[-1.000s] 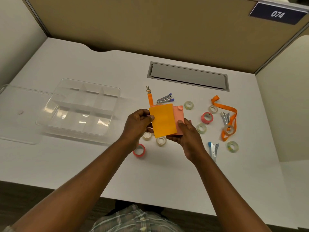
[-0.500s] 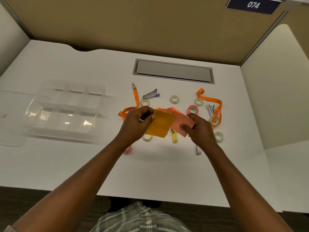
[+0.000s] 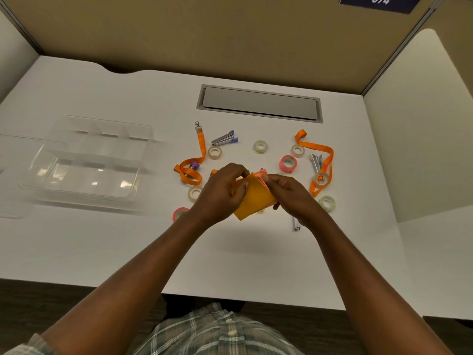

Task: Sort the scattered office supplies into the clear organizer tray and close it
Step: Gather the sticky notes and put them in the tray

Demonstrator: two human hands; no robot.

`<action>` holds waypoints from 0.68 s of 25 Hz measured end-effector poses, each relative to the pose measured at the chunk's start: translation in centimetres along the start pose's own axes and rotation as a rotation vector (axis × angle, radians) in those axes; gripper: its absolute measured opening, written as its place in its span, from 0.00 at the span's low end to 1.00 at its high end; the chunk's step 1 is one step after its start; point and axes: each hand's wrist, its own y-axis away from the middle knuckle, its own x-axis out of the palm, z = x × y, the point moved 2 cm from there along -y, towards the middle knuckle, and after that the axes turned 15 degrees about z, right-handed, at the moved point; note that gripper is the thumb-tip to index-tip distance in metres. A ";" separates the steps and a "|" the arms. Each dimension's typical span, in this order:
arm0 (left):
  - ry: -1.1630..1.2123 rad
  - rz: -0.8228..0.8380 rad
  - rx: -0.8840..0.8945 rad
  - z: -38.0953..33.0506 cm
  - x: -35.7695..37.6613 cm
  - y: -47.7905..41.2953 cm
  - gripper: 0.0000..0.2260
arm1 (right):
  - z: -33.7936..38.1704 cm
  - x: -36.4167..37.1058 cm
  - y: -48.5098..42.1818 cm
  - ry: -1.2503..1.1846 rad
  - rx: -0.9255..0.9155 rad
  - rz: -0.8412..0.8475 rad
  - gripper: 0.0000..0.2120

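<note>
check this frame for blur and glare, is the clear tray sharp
Head view: no, the clear organizer tray is smeared by motion blur, with bright glare patches on its floor; the left hand and right hand, pinching the note stack, look sharper; a soft shadow falls on the desk below them; the number sign is cropped at the top edge.

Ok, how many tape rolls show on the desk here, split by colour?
Pink tape rolls: 2
Clear tape rolls: 6
Total: 8 in view; the left hand and right hand may hide more.
</note>
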 end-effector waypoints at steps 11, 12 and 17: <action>0.415 -0.153 -0.246 5.0 5.9 2.3 0.12 | -6.8 7.1 -0.7 -0.447 0.057 -0.120 0.15; 0.376 -0.139 -0.257 5.5 6.7 2.7 0.11 | -7.6 8.1 -0.7 -0.361 0.062 -0.199 0.14; 0.208 -0.195 -0.285 6.2 8.9 4.2 0.10 | -8.5 11.2 0.0 0.017 -0.072 -0.432 0.09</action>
